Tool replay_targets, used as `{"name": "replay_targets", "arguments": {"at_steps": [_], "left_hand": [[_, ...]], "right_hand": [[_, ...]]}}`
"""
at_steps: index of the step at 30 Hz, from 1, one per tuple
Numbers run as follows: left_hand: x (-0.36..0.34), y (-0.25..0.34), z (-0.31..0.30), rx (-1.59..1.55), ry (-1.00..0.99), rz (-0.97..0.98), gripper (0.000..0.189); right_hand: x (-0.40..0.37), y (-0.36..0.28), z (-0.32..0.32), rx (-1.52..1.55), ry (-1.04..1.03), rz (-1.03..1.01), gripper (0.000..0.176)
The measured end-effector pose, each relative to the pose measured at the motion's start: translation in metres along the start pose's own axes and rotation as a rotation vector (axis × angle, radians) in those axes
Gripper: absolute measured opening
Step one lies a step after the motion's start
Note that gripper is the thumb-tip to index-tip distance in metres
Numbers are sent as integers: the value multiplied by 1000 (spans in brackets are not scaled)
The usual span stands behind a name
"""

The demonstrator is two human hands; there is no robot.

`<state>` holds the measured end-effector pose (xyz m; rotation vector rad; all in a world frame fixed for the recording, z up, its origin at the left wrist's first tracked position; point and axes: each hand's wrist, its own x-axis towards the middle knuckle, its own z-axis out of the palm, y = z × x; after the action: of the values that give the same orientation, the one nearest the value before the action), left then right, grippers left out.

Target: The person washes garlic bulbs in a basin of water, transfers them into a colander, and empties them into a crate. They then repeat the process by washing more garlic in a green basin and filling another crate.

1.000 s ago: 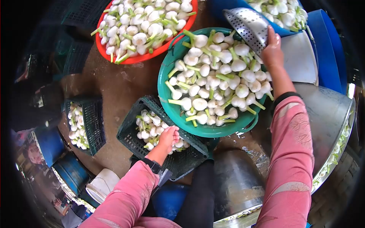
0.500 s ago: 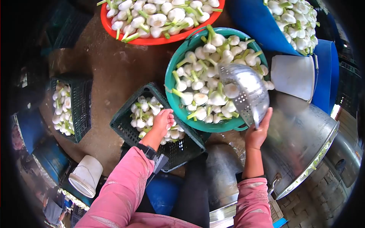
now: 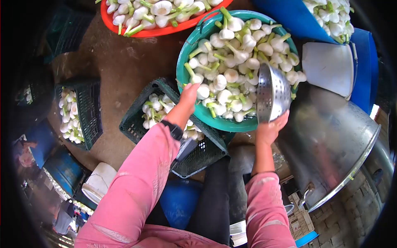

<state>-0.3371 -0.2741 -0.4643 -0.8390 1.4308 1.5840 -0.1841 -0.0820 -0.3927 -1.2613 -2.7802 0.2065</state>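
My right hand [image 3: 271, 128] grips a metal colander [image 3: 273, 95] by its lower rim. The colander is tilted on its side over the right part of a green basin [image 3: 182, 58] of garlic bulbs [image 3: 231, 75] with short green stems. Over the basin's left rim reaches my left hand [image 3: 188, 99], its fingers loosely bent and partly hidden from above. Its fingertips are right beside a white bulb [image 3: 202, 91] at the basin's edge. Below that forearm stands a dark green crate [image 3: 131, 124], partly filled with garlic and partly covered by the arm.
A red basin [image 3: 155, 32] of garlic lies at the top. Another crate [image 3: 92, 111] with garlic stands at left, near a white bucket [image 3: 100, 182]. On the right are a blue tub [image 3: 285, 22] of garlic, a white pail [image 3: 326, 68] and a large metal pot [image 3: 335, 136].
My left hand has moved from over the crate up and right to the green basin's rim. The colander has turned more upright and shifted slightly in my right hand. The view has shifted too.
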Motion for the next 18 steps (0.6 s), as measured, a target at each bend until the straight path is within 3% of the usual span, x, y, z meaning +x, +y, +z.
{"name": "replay_targets", "arguments": {"at_steps": [1,3,4,6,7,9,11,14,15,16,18], "left_hand": [[9,2,5,50,36,22,48],[41,-10,12,311,343,-27,65],[41,-11,17,392,403,-92,73],[41,-10,21,460,482,-86,71],[47,-14,22,489,523,-84,70],[49,-38,26,167,259,-94,71],[58,-46,31,315,394,-67,70],[97,-66,9,253,316,222,67],[101,-60,2,-10,77,226,66],[100,-59,2,3,52,162,66],[96,-46,1,-27,-12,43,65]], "right_hand": [[8,-10,4,-14,-53,38,67],[5,-17,2,65,-154,154,67],[-1,2,5,34,-135,73,68],[-21,34,-9,-12,-125,-66,68],[-22,28,-13,24,-153,14,67],[-36,18,-20,82,-248,186,66],[-1,9,15,33,-264,200,65],[36,-20,27,-13,-424,256,64],[43,-10,23,-25,-447,228,63],[35,20,23,99,-435,186,64],[16,22,-3,167,-648,481,69]]}}
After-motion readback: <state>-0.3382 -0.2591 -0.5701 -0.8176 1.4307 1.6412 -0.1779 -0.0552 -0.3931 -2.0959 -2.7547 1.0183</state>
